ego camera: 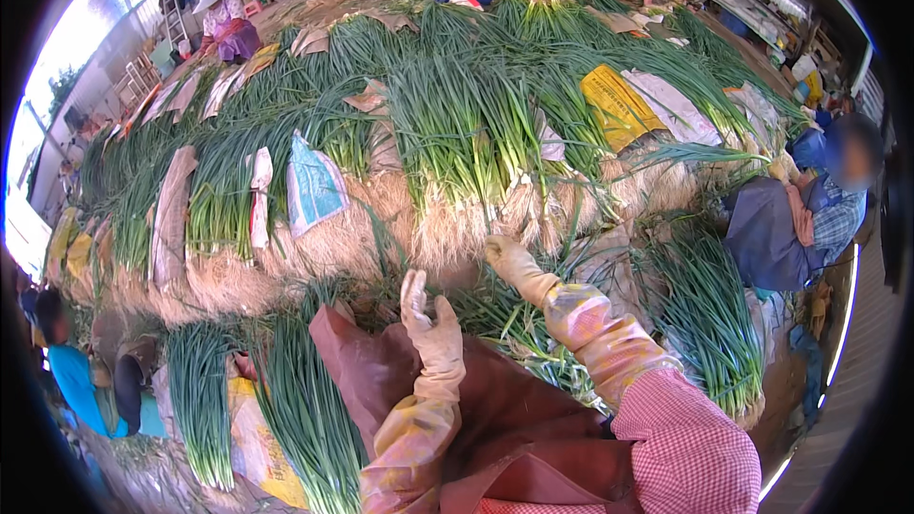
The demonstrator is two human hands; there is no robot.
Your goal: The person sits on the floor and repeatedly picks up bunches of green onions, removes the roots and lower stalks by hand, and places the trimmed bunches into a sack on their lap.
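Observation:
My left hand, in a pale rubber glove, is raised over the dark red apron with its fingers apart and nothing in it. My right hand, gloved alike, reaches to the roots of the green onions in front of me; its fingers are bent, and whether they grip any roots cannot be made out. The onions lie in a long heap, green leaves away from me and pale roots towards me. A blue and white woven sack lies on the heap at the left.
A person in a blue apron sits at the right with onions in hand. Another person in turquoise is at the left. More onion bundles lie beside me on both sides. A yellow sack rests on the heap; several people sit behind it.

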